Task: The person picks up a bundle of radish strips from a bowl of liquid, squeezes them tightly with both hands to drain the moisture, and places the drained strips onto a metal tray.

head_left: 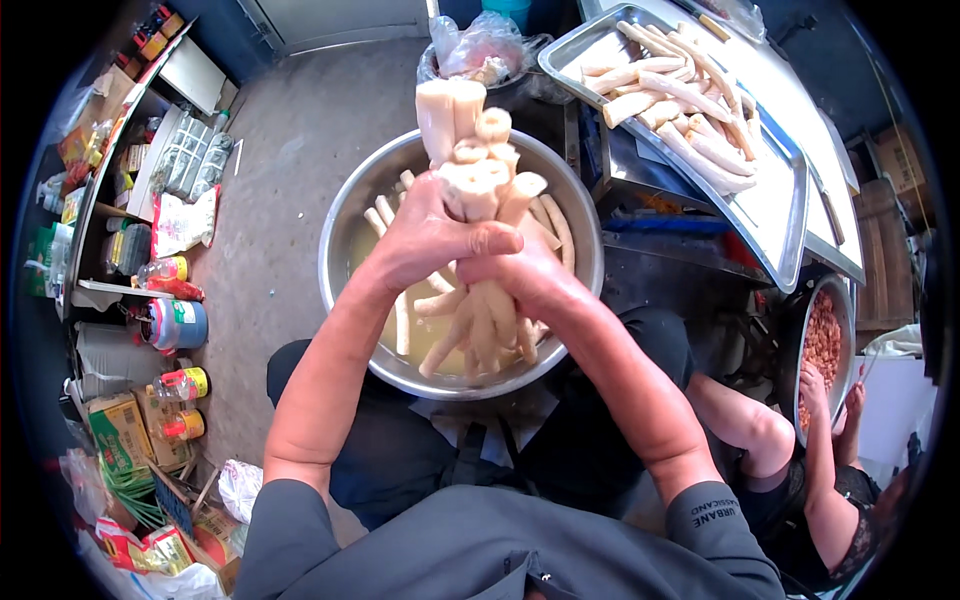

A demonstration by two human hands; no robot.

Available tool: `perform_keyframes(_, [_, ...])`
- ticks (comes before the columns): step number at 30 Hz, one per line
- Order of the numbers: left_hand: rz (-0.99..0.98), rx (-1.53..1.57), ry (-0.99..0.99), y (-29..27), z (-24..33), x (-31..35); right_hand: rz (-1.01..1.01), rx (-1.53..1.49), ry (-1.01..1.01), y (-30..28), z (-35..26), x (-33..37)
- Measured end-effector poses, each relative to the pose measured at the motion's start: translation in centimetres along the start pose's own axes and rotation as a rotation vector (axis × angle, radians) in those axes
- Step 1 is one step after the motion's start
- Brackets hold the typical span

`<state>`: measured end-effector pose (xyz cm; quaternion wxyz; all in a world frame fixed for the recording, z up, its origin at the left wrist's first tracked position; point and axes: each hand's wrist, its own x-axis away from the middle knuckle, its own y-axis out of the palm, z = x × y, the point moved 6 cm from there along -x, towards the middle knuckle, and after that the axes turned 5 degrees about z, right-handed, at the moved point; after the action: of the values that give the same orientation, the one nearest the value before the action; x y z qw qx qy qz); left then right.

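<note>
Both of my hands are closed round a thick bundle of pale tapering tails [477, 180], held over a large steel basin [340, 300]. Their thick cut ends stand up above my fists, and the thin ends hang below. My left hand [425, 235] grips the left side with its thumb across the front. My right hand [525, 268] clasps it from the right, just below that thumb. More loose tails [403, 322] lie in the cloudy yellowish water [400, 350] in the basin. My fingers behind the bundle are hidden.
At the upper right a steel tray [795, 240] holds several tails on a table; a knife [830, 215] lies beside it. At right a co-worker's hands [815, 390] are at a tub [845, 330] of reddish pieces. Crowded shelves [100, 180] line the left; a bagged bin [480, 50] stands ahead.
</note>
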<state>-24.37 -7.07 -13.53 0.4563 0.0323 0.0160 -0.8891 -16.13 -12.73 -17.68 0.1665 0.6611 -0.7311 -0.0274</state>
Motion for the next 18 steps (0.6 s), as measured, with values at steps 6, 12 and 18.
perform_keyframes(6, [-0.004, 0.253, -0.081, 1.1, -0.7, 0.2, -0.047, 0.052, 0.074, -0.4, 0.6, -0.4])
perform_keyframes(12, [0.069, 0.161, 0.025, 0.6, -0.3, 0.3, -0.133, 0.31, 0.005, -0.4, 0.2, -1.0])
perform_keyframes(18, [0.167, 0.535, -0.018, -0.4, -0.7, 0.0, -0.387, -0.095, 0.17, 1.1, 0.5, -1.2])
